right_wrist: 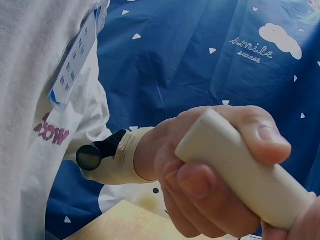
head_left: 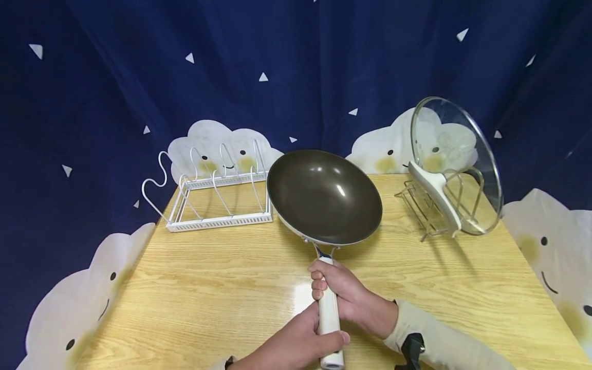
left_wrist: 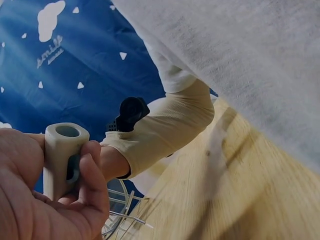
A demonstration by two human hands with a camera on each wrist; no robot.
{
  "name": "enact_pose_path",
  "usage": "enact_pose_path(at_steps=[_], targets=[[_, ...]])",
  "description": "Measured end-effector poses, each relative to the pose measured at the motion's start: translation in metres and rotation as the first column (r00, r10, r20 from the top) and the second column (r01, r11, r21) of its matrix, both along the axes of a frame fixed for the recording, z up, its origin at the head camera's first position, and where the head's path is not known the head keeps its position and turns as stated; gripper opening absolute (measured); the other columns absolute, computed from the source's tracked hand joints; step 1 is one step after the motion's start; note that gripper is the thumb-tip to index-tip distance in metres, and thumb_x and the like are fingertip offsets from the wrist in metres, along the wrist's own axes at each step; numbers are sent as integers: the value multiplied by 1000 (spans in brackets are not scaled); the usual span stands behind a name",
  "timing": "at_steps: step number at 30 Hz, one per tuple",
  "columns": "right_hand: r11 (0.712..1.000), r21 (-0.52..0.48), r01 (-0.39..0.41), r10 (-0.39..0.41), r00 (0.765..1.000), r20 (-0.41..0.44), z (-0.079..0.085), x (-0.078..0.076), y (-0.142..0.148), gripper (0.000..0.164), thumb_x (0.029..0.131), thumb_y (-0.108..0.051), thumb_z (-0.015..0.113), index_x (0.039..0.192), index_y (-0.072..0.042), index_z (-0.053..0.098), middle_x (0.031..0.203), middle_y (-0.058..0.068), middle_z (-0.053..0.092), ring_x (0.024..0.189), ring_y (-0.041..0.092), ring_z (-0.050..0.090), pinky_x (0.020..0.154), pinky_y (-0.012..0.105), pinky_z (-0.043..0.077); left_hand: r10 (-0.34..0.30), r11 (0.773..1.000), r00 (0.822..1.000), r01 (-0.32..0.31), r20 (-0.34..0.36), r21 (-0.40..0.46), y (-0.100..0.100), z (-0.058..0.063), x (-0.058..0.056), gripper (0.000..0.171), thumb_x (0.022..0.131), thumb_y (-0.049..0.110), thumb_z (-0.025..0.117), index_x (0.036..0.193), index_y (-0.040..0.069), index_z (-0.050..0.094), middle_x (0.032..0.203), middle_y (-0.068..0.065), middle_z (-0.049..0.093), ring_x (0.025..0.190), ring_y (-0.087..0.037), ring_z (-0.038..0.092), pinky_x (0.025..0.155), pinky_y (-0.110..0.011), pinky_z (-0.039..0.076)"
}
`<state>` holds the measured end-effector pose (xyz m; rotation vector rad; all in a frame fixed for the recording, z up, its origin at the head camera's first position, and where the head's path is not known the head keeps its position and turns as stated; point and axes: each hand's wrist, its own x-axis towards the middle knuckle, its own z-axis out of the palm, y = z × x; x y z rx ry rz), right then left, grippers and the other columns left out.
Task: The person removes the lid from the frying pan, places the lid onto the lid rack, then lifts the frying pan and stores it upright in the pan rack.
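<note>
A frying pan (head_left: 324, 198) with a dark brown inside and pale outer wall is tilted so its inside faces me in the head view. Its cream handle (head_left: 329, 308) points toward me. My right hand (head_left: 342, 290) grips the handle near the pan, fingers wrapped round it. Lower down, my left hand (head_left: 302, 339) holds the handle close to its end, thumb laid across the top. From the left wrist, the hollow handle end (left_wrist: 56, 165) shows between palm and fingers. In the right wrist view the left hand (right_wrist: 210, 170) is curled round the handle (right_wrist: 240, 165).
A white wire rack (head_left: 219, 222) stands on the wooden table (head_left: 208, 288), left of the pan. On the right, a metal wire stand (head_left: 423, 210) holds a glass lid (head_left: 485, 169) with a white handle (head_left: 435, 187). A blue curtain (head_left: 296, 61) hangs behind the table.
</note>
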<state>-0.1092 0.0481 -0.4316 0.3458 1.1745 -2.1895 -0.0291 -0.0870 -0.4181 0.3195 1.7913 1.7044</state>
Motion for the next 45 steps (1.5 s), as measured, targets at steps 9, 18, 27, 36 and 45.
enact_pose_path(at_steps=[9,18,27,36,45], targets=[[998,-66,5,-5,1000,4,9,-3,-4,29,93,-4,53,73,-18,38,64,-11,39,49,-3,36,49,12,34,18,994,998,-25,-60,-106,-6,14,-5,35,88,25,70,113,9,52,80,5,61,74,-7,58,70,-21,47],[994,-108,-1,-1,1000,-18,20,-4,-9,27,96,-6,53,77,-19,40,65,-11,37,50,-2,34,49,12,32,3,983,997,-16,-72,-181,-14,24,-5,47,90,31,70,126,12,48,84,1,64,74,-10,60,67,-24,49],[984,-174,-37,25,997,-71,27,-11,-12,17,100,-8,52,90,-18,42,66,-11,36,51,-2,31,49,13,28,60,978,990,-84,-129,-190,-16,30,-3,46,92,33,70,124,7,49,80,0,63,70,-11,60,64,-26,50],[966,-238,-100,76,991,-109,39,-21,-17,19,101,-9,51,88,-18,41,65,-11,37,51,-2,32,48,13,31,46,967,983,-89,-180,-241,-20,46,-9,42,93,36,69,121,10,49,79,1,61,70,-11,57,61,-26,48],[938,-323,-121,84,988,-126,49,-28,-24,17,103,-8,47,91,-19,43,64,-12,37,48,-3,33,47,13,31,20,940,971,-100,-238,-327,-27,58,-15,47,93,39,68,124,10,46,79,0,60,68,-13,56,57,-28,48]])
